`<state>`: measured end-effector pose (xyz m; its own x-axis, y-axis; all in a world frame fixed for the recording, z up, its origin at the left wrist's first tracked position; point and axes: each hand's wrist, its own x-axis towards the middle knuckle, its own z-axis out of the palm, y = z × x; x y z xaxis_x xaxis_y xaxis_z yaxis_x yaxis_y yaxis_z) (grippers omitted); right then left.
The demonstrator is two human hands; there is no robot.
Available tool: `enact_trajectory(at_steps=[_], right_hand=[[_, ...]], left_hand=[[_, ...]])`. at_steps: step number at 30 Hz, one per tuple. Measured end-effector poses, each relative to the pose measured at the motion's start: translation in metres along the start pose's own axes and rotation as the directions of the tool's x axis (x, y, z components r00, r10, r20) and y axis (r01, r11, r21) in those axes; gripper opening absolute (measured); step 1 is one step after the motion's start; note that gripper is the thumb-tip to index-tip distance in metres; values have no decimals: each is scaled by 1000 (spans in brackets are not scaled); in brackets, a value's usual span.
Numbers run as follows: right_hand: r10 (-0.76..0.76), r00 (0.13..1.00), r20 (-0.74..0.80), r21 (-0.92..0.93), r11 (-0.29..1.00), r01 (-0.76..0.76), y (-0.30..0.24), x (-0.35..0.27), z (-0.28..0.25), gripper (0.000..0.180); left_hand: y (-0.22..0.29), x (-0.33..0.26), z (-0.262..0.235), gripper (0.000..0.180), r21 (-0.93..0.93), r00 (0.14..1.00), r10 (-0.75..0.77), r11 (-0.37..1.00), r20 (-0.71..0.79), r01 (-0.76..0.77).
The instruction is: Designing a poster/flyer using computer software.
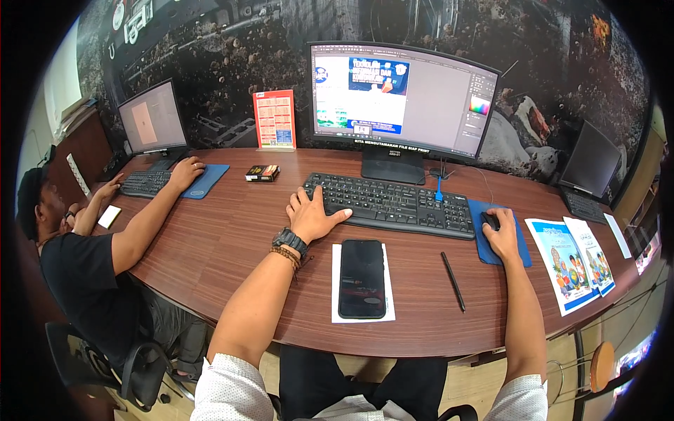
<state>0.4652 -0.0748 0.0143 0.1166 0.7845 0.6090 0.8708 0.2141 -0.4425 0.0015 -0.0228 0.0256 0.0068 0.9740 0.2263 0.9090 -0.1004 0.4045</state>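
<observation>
My left hand point(313, 216) rests with spread fingers at the left end of a black keyboard point(393, 203), its fingertips on or just over the keys. On a blue mouse pad point(522, 242), my right hand point(503, 237) is wrapped over a black computer mouse point(489, 221). Behind the keyboard stands a wide curved monitor point(439, 105) showing a design program with a blue and white layout. A black smartphone point(361, 279) lies on a white sheet of paper point(337, 281) between my forearms. To its right is a thin black stylus-like pen point(453, 282).
At the left, a co-worker point(84, 274) sits at another monitor point(152, 116) and keyboard. A red desk calendar point(274, 119) and a small dark box point(262, 173) stand toward the back. Printed booklets point(562, 263) lie at the right, near a dark monitor point(590, 158).
</observation>
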Motion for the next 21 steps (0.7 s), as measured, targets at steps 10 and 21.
enact_trajectory(at_steps=[10, 21], right_hand=[[62, 998, -1, -22, 998, -62, -3, 0, 0, 36], [58, 998, 34, -11, 998, -58, -3, 1, -1, 36]], left_hand=[[1, 0, 0, 109, -1, 1000, -1, 1000, -2, 1], [2, 0, -2, 110, -4, 1000, -4, 1000, 8, 4]])
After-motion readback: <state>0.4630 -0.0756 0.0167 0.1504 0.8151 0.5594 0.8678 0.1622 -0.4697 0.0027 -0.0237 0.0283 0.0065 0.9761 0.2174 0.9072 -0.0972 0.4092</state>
